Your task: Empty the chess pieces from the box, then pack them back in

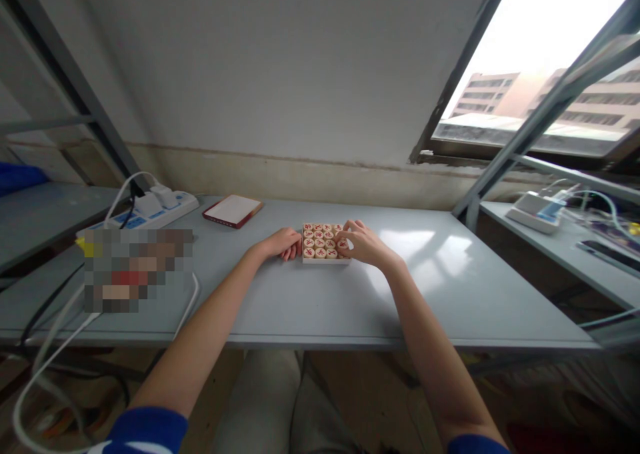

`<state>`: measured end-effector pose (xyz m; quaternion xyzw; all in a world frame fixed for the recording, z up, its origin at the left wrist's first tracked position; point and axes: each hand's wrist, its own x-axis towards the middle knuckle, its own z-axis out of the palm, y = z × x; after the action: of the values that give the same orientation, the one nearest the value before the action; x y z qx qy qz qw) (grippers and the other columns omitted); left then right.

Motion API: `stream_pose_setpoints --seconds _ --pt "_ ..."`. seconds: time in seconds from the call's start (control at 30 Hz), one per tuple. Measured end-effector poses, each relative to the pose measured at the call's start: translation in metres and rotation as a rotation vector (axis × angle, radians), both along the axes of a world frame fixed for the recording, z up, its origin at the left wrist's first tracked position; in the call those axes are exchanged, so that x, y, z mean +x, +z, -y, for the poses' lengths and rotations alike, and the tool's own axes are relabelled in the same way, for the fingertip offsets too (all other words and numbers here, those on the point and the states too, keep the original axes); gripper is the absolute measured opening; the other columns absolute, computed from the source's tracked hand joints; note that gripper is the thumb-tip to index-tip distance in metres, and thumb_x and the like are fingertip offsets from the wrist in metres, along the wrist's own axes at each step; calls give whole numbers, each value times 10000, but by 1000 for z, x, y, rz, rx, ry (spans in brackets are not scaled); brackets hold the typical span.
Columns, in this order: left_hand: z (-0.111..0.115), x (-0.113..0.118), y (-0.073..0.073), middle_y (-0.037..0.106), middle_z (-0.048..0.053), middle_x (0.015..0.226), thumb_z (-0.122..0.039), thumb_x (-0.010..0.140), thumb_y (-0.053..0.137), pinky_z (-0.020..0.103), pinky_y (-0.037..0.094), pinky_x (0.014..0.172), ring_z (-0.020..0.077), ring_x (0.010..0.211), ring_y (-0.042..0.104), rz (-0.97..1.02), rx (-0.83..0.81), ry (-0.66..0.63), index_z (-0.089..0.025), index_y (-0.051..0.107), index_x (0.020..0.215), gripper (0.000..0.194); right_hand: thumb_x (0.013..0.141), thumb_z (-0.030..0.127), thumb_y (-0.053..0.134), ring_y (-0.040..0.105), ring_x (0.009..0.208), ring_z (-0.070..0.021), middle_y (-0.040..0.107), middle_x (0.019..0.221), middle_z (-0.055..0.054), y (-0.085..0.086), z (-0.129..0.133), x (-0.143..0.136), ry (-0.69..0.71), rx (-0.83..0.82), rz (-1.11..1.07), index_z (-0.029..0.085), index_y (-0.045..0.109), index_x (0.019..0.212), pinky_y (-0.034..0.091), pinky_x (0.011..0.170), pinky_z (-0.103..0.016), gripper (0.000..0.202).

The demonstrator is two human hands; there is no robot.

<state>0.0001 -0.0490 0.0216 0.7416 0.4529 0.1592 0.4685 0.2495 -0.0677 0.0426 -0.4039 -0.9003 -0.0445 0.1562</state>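
Observation:
A white box tray [327,261] on the grey desk holds rows of round wooden pieces [321,243] with red characters. My left hand [285,243] rests at the tray's left side, its fingers curled in against the edge. Over the tray's right end is my right hand [361,242], thumb and forefinger pinched on a round piece at the right of the rows. That piece is partly covered by the fingertips.
A red-edged box lid [233,211] lies at the back left of the desk [310,307]. A white power strip [165,209] with plugs and cables stands further left, beside a pixelated patch. Another power strip [537,212] and a phone [610,255] are on the right-hand desk.

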Motion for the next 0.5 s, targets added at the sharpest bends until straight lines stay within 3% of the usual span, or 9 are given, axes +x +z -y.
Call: stream_pose_setpoints --seconds 0.5 --pt "1 1 1 512 -2 404 -218 749 278 175 318 325 72 284 433 -6 -4 8 -111 520 560 325 738 287 562 425 874 -193 489 961 -87 0 2 -4 -40 6 65 232 594 986 367 713 -282 256"
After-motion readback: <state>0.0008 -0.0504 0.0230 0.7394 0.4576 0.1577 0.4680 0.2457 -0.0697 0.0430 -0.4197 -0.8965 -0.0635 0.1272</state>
